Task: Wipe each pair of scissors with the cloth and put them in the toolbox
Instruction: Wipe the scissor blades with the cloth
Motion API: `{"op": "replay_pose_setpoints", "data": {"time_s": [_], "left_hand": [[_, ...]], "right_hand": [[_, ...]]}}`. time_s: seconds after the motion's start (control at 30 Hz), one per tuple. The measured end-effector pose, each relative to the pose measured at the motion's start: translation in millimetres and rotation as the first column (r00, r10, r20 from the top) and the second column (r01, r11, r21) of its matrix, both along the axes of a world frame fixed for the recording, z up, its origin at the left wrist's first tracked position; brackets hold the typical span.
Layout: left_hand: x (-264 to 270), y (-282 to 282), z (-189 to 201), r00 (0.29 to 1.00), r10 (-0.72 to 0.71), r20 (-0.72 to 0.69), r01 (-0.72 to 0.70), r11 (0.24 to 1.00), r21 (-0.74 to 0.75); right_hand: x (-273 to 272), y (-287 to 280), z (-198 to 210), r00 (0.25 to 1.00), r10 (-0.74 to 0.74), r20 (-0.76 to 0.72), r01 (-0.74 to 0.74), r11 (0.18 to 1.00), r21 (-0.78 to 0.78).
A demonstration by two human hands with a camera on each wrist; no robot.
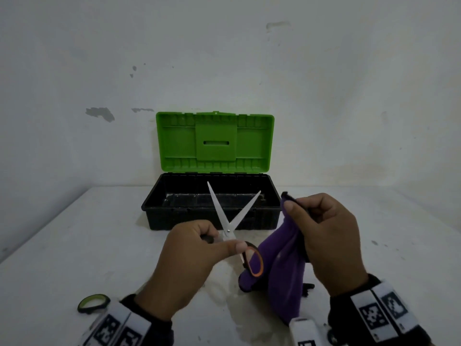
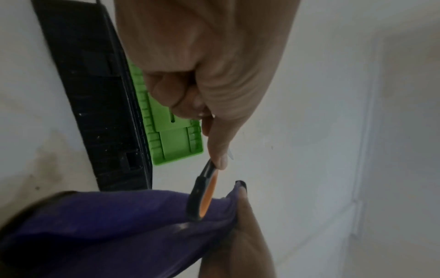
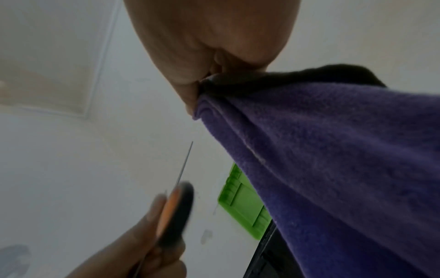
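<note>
My left hand (image 1: pixel 199 248) grips the black-and-orange handles of a pair of scissors (image 1: pixel 230 216). Their white blades are spread in a V and point up in front of the toolbox (image 1: pixel 212 213). One orange-lined handle loop (image 2: pixel 204 193) hangs free below my fingers. My right hand (image 1: pixel 321 226) pinches the top edge of a purple cloth (image 1: pixel 282 270), which hangs down to the table just right of the scissors. In the right wrist view the cloth (image 3: pixel 333 159) fills the right side and the scissors (image 3: pixel 176 210) show edge-on. The toolbox is black, with its green lid (image 1: pixel 214 141) standing open.
A green-and-black handle loop of another pair of scissors (image 1: pixel 93 303) lies at the table's near left. A small black part (image 1: pixel 308 289) shows behind the cloth. The white table (image 1: pixel 99 245) meets a white wall just behind the toolbox.
</note>
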State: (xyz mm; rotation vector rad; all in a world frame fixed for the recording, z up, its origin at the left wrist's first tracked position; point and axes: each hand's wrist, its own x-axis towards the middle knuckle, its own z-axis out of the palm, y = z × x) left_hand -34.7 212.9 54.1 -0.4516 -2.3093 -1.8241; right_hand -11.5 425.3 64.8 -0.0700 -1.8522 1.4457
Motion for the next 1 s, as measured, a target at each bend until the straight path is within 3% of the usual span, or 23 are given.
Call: {"op": "replay_pose_setpoints", "data": {"time_s": [0.17,0.33,0.5,0.63,0.8,1.0], "left_hand": [[0,0,9,0.934,-0.227,0.275,0.163,0.958,0.237],[3,2,10,0.909,-0.286,0.303,0.209,0.942,0.261],[8,3,15,0.916,-0.298,0.269,0.245,0.945,0.215],[12,5,15,0.915,-0.304,0.266,0.262,0.948,0.181],[10,2,15,0.895,-0.324,0.308,0.272,0.941,0.203],[11,3,16,0.903,-0.304,0.302,0.257,0.948,0.186]], "right_hand": [[14,-21,1,0.967,0.252,0.028,-0.253,0.967,0.041],[18,-35,2,0.93,0.357,0.085,-0.362,0.931,0.057],[20,-42,3,0.954,0.285,0.092,-0.296,0.945,0.143],[12,-33,5,0.992,0.124,0.036,-0.128,0.983,0.134],[18,-36,8,0.975,0.216,0.059,-0.223,0.955,0.193],[6,-24,6,0.994,0.107,0.001,-0.107,0.992,0.064]]}}
